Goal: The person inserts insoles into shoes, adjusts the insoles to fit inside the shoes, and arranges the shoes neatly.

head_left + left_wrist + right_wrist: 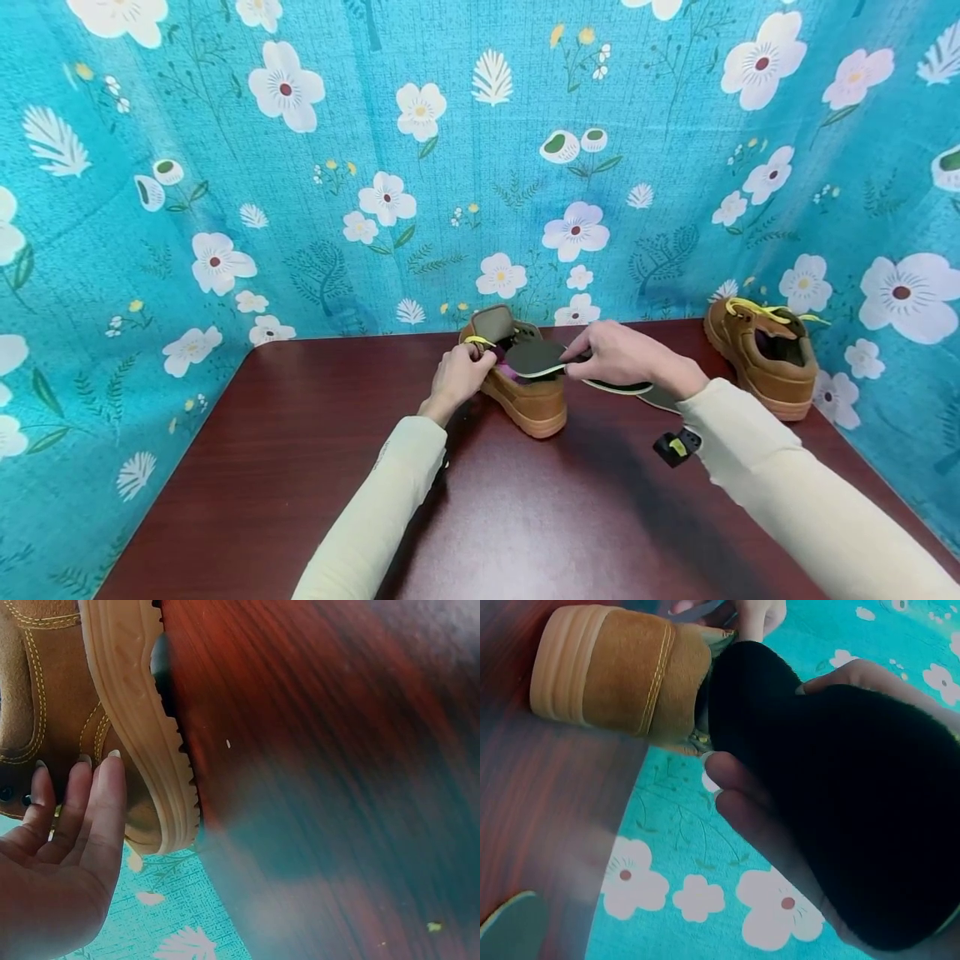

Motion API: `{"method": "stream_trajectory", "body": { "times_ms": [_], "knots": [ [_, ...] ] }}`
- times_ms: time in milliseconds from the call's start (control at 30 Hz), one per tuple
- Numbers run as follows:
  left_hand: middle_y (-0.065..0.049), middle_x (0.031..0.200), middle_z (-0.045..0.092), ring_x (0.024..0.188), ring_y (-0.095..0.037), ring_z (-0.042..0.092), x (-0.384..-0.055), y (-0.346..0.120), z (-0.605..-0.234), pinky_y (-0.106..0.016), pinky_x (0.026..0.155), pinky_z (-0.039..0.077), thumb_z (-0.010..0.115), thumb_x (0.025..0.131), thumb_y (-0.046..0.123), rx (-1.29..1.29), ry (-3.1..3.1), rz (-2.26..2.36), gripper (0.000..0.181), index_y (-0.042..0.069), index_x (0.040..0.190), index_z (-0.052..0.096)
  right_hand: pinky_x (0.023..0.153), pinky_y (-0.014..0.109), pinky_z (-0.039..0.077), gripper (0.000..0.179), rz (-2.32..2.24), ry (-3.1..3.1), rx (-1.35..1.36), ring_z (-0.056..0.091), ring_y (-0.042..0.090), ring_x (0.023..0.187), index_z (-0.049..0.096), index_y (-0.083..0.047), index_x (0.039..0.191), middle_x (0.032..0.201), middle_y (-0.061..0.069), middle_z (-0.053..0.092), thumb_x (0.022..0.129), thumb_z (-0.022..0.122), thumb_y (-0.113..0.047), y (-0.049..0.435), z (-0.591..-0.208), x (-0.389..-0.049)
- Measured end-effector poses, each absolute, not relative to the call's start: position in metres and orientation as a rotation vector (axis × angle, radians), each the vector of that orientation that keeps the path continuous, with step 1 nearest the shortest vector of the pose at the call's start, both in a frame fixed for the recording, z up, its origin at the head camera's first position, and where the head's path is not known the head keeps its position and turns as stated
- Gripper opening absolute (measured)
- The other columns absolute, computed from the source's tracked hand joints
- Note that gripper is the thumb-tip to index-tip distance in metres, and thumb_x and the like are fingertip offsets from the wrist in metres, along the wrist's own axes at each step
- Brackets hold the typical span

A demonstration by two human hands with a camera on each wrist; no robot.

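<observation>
A brown suede shoe (528, 402) with yellow laces stands on the table, its heel toward me. My left hand (459, 379) holds its upper near the laces; in the left wrist view, the left fingers (107, 799) lie against the shoe's side and the thumb is hidden. Between thumb and fingers my right hand (618, 358) grips a dark insole (534, 357) with a pale green edge. One end of this insole is over the shoe's opening. The right wrist view shows the insole's black face (855, 802) from close by.
A matching brown shoe (772, 358) with yellow laces stands at the table's right rear. Another insole (660, 398) lies on the table (322, 483), partly hidden by my right arm. Behind the table hangs a blue flowered cloth (465, 167).
</observation>
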State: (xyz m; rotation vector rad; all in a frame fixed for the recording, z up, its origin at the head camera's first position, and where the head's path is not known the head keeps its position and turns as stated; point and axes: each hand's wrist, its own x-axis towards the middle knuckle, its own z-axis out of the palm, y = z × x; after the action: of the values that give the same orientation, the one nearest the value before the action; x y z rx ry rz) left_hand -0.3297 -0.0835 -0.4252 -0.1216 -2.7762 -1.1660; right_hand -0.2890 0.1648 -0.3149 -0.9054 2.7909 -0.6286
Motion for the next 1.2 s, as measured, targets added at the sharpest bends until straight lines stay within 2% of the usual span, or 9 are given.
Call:
{"method": "stream_trajectory", "body": {
  "times_ms": [67,267,500,767,1200],
  "knots": [
    [0.004,0.06,0.037,0.056,-0.016,0.042,-0.329,-0.083,-0.426,-0.03,0.053,0.033,0.053,0.085,0.037,-0.118,-2.784,-1.165,0.033,0.017,0.062,0.044,0.051,0.028,0.035,0.02,-0.637,2.766,-0.934,0.045,0.01,0.051,0.077,-0.008,0.098,0.077,-0.005,0.069,0.084,0.065,-0.015,0.159,-0.318,-0.294],
    [0.004,0.06,0.039,0.054,-0.016,0.043,-0.326,-0.082,-0.427,-0.03,0.053,0.034,0.053,0.086,0.037,-0.119,-2.797,-1.192,0.033,0.017,0.062,0.044,0.055,0.027,0.038,0.017,-0.56,2.76,-0.913,0.047,0.01,0.053,0.078,-0.009,0.091,0.075,-0.004,0.068,0.085,0.064,-0.015,0.141,-0.326,-0.307],
    [0.003,0.059,0.043,0.054,-0.016,0.045,-0.327,-0.081,-0.43,-0.03,0.052,0.034,0.052,0.086,0.036,-0.122,-2.797,-1.201,0.031,0.017,0.063,0.046,0.057,0.028,0.042,0.015,-0.45,2.803,-0.764,0.048,0.01,0.053,0.077,-0.011,0.084,0.064,-0.004,0.063,0.084,0.065,-0.02,0.119,-0.33,-0.315],
    [0.004,0.061,0.044,0.056,-0.016,0.047,-0.327,-0.079,-0.43,-0.03,0.054,0.036,0.052,0.085,0.036,-0.133,-2.798,-1.178,0.027,0.017,0.065,0.049,0.049,0.026,0.033,0.022,-0.535,2.802,-0.656,0.04,0.011,0.049,0.071,-0.004,0.075,0.053,-0.004,0.042,0.088,0.062,-0.02,0.104,-0.348,-0.328],
    [0.003,0.063,0.045,0.057,-0.016,0.047,-0.331,-0.085,-0.427,-0.03,0.054,0.036,0.053,0.086,0.035,-0.122,-2.795,-1.186,0.027,0.017,0.066,0.05,0.047,0.024,0.032,0.03,-0.5,2.834,-0.649,0.039,0.01,0.046,0.057,-0.011,0.06,0.051,-0.004,0.041,0.089,0.062,-0.017,0.084,-0.364,-0.337]
  ]
}}
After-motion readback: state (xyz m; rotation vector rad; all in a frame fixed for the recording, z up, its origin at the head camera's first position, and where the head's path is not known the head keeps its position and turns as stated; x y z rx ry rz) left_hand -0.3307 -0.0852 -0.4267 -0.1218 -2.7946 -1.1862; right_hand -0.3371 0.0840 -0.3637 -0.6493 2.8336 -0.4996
